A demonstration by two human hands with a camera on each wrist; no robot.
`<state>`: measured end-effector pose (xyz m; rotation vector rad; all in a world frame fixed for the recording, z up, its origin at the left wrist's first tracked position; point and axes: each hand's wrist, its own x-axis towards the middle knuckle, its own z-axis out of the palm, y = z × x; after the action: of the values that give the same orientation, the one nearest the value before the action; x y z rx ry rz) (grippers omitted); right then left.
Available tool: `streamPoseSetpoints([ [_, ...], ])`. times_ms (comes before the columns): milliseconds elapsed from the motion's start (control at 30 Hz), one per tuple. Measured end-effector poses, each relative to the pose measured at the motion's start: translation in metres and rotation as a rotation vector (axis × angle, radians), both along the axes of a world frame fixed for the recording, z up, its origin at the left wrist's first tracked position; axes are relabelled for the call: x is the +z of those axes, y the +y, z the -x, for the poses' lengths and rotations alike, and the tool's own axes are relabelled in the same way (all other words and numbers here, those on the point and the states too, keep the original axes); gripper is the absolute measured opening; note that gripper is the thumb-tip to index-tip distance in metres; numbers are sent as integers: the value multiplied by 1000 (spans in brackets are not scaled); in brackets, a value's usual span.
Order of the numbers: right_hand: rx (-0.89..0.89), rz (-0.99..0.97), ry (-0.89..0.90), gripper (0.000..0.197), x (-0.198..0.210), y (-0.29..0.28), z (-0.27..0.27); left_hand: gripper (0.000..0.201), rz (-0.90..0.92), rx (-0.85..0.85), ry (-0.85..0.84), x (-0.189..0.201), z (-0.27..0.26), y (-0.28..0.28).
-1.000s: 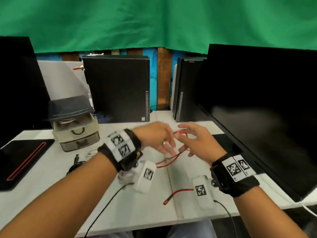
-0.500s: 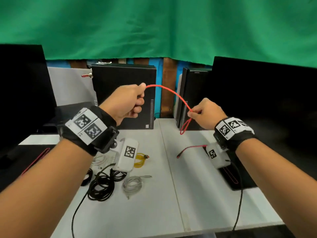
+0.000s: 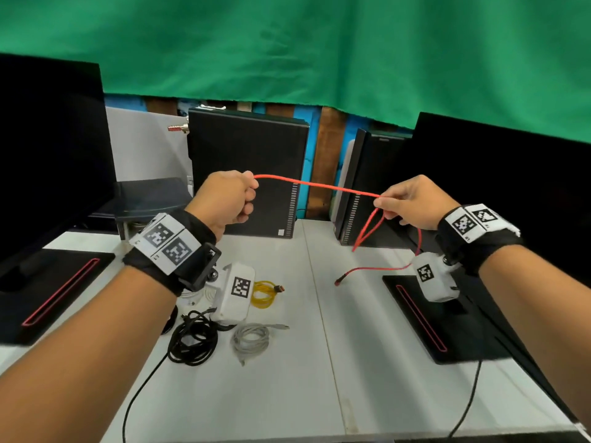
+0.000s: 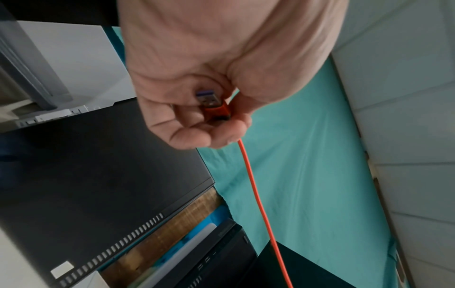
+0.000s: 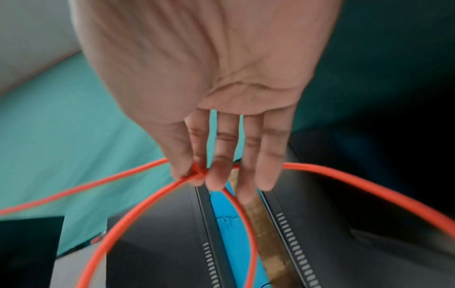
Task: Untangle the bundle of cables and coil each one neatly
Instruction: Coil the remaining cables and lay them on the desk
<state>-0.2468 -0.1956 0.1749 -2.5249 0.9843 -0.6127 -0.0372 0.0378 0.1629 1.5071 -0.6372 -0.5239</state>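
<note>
A thin red cable [image 3: 319, 184] stretches in the air between both hands, above the white desk. My left hand [image 3: 228, 199] grips its USB plug end [image 4: 213, 105] in a closed fist. My right hand [image 3: 406, 203] pinches the cable [image 5: 197, 173] between thumb and forefinger, the other fingers straight. Below that pinch a red loop [image 3: 367, 228] hangs, and the tail runs down to the desk, ending in a small plug [image 3: 337, 282]. On the desk lie coiled cables: yellow [image 3: 263, 294], grey [image 3: 251, 340] and black [image 3: 192, 340].
Two black computer cases [image 3: 249, 174] stand at the back of the white desk [image 3: 319, 378]. Dark monitors [image 3: 511, 193] flank both sides, their black bases [image 3: 425, 318] on the desk. A grey drawer box [image 3: 150, 199] sits back left. A green cloth hangs behind.
Both hands rose from the desk with the red cable and then spread apart. The stretch between them went from an arch to nearly straight.
</note>
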Motion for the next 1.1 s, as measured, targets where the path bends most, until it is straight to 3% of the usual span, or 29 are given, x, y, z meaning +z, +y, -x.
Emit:
streamPoseSetpoints([
  [67, -41, 53, -5, 18, -11, -4, 0, 24, 32, 36, 25, -1, -4, 0],
  [167, -172, 182, 163, 20, -35, -13, 7, 25, 89, 100, 95, 0, -17, 3],
  [367, -257, 93, 255, 20, -73, -32, 32, 30, 152, 149, 177, 7, -50, 17],
  [533, -255, 14, 367, 17, -97, -27, 30, 28, 174, 161, 132, 13, -46, 14],
  [667, -160, -1, 203, 15, -87, -26, 24, 25, 184, 130, 52, 8, -32, 6],
  [900, -63, 233, 53, 16, -10, -15, -2, 27, 190, 118, 101, 4, -12, -11],
  [1000, -54, 186, -140, 7, 11, -18, -4, 24, 188, 91, 98, -4, -8, -10],
  [1100, -12, -50, -336, 9, 18, -13, -7, 20, 181, 68, 94, -18, -7, -7],
])
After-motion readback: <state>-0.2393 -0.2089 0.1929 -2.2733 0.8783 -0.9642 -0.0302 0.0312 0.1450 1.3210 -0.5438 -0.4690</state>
